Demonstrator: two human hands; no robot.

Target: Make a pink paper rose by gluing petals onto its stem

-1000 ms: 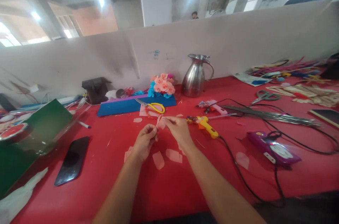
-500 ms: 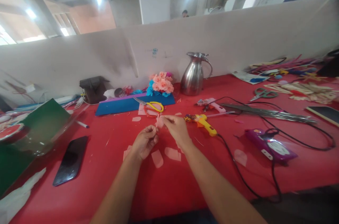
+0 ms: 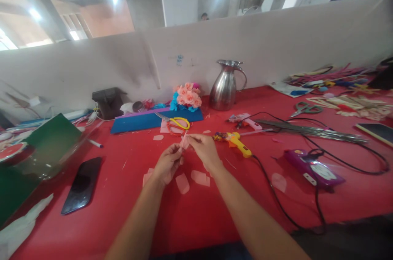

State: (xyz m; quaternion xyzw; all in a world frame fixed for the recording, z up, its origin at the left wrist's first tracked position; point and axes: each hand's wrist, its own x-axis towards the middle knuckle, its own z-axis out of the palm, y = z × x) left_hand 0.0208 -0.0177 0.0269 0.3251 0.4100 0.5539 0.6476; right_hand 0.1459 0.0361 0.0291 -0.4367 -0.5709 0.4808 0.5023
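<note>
A small piece of pink paper [image 3: 184,141] is held up above the middle of a red bench [image 3: 196,215], pinched by two bare hands. Its lower end is caught between thumb and fingers of the left hand [image 3: 168,164], whose grip is closed on it; its upper right side is taken by the fingertips of the right hand [image 3: 204,151], whose grip is likewise closed on the paper. Whether the piece is folded or rolled cannot be told at this size.

With the paper as the clock's centre, a loose petal [image 3: 182,183] is laid flat at six, some overlapping cut pieces [image 3: 200,178] at five, and a small pile [image 3: 147,177] toward seven, partly hidden by the left hand. Yellow-and-red-handled scissors [image 3: 180,123] are seen at twelve, their blades rested over a blue board [image 3: 138,124]; farther back in that direction, a bunch of peach and blue flowers [image 3: 188,96] is displayed. A steel jug [image 3: 225,88] is stood upright at one, near the wall [image 3: 129,59]. At three, a yellow glue gun [image 3: 241,146] is laid on its side near the right hand, with a purple box [image 3: 315,170] placed well beyond it. A dark phone [image 3: 82,186] is left at eight.
</note>
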